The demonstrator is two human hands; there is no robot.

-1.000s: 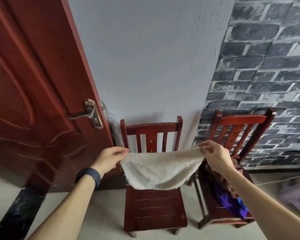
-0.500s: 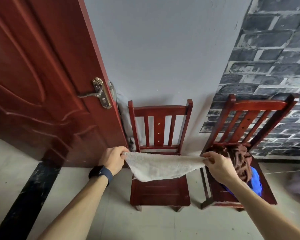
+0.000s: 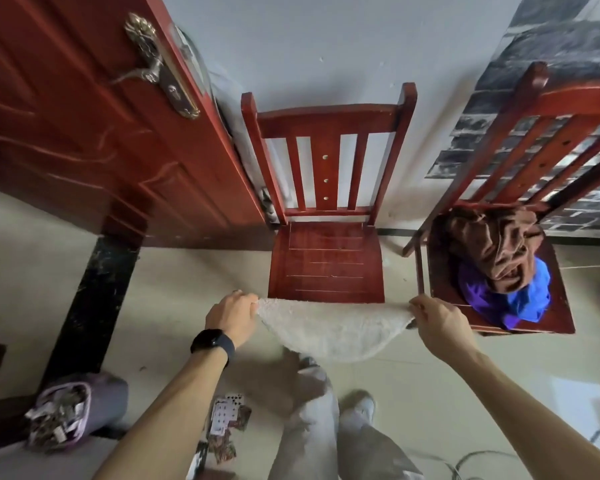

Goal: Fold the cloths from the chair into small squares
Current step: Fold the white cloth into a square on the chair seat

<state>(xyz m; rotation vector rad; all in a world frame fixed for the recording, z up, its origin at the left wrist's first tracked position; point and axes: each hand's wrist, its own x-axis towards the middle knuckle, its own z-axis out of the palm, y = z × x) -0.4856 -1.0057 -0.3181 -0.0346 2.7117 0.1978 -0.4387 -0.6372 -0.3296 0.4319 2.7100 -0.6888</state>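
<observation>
A cream fluffy cloth (image 3: pixel 329 330) hangs stretched between my hands, just in front of the bare seat of the middle wooden chair (image 3: pixel 326 261). My left hand (image 3: pixel 234 315) pinches its left corner and my right hand (image 3: pixel 433 318) pinches its right corner; the lower part sags in a curve. On the right chair (image 3: pixel 555 317) lies a crumpled brown cloth (image 3: pixel 496 247) on top of a blue and purple cloth (image 3: pixel 513 299).
A red door (image 3: pixel 84 116) with a brass handle stands open at the left. My legs and shoes (image 3: pixel 357 407) are below the cloth. A purple bin (image 3: pixel 73 407) and scattered playing cards (image 3: pixel 227 420) lie on the floor at lower left. Cables run at lower right.
The view has tipped downward, and the cloth held between both hands has come lower and nearer, from over the middle chair's seat to its front edge.
</observation>
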